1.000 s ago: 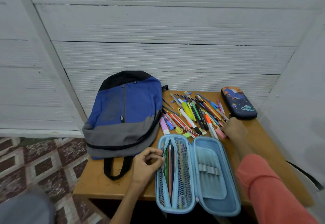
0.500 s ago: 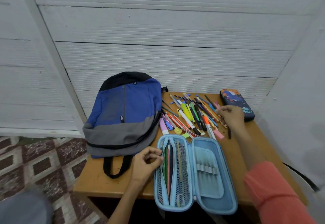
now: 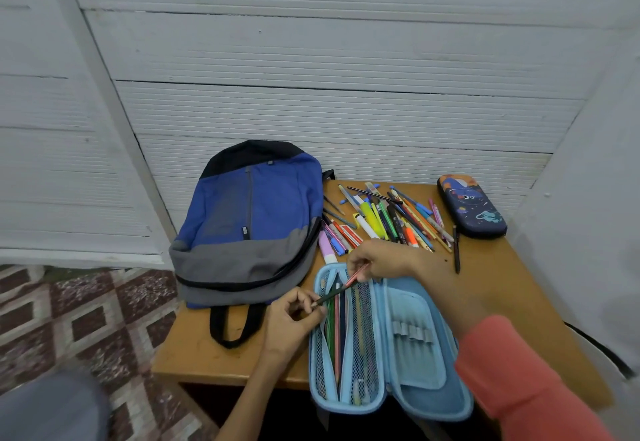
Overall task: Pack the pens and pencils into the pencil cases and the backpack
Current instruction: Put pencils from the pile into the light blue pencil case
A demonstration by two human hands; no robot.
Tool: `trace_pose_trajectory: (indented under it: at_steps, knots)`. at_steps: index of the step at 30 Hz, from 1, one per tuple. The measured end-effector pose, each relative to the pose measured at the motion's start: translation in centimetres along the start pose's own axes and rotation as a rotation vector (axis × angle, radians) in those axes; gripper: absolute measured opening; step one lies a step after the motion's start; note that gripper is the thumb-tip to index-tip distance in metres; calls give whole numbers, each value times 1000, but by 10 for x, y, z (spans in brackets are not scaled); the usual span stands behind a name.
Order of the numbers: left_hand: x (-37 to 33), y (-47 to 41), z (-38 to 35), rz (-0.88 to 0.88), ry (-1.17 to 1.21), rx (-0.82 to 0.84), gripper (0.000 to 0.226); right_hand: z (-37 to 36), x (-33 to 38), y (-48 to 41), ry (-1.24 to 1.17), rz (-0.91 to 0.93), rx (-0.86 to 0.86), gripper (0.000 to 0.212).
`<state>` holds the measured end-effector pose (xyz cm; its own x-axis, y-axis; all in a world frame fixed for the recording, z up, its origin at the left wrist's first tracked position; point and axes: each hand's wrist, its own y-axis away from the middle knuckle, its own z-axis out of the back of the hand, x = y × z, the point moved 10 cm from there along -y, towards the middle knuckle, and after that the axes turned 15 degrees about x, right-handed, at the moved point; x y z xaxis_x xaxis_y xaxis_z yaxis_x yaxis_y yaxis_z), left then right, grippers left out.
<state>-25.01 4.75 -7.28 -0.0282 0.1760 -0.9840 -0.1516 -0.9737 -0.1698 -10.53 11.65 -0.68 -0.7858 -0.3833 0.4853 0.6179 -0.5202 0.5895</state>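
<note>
An open light-blue pencil case (image 3: 420, 402) lies at the table's front edge, with several pencils in its left mesh pocket. My right hand (image 3: 379, 260) pinches a red and dark pencil (image 3: 341, 289) over that pocket, its tip pointing down-left. My left hand (image 3: 294, 319) holds the pocket's edge, fingers curled, touching the pencil's tip. A pile of loose pens and pencils (image 3: 388, 219) lies behind the case. A blue and grey backpack (image 3: 249, 222) lies flat at the left. A closed dark patterned pencil case (image 3: 471, 205) sits at the back right.
The small wooden table (image 3: 498, 274) stands against a white panelled wall. One dark pen (image 3: 456, 250) lies apart beside the patterned case. A tiled floor (image 3: 86, 319) shows at the left. The backpack's black strap (image 3: 232, 323) lies on the table near my left hand.
My right hand left the pile with a pencil and came down-left to the open case's mesh pocket. A dark pen now lies alone near the patterned case. My left hand stayed put.
</note>
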Motion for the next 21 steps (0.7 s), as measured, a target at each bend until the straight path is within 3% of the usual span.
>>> trace_pose_trajectory:
  at_steps: [8, 14, 21]
  knots:
    - [3, -1, -2, 18, -22, 7, 31, 11, -1, 2, 14, -9, -27, 22]
    - [0, -1, -2, 2, -15, 0, 31, -8, 41, -15, 498, 16, -50, 22]
    - [2, -2, -2, -2, -39, -1, 27, -30, 68, -21, 622, 90, -84, 29]
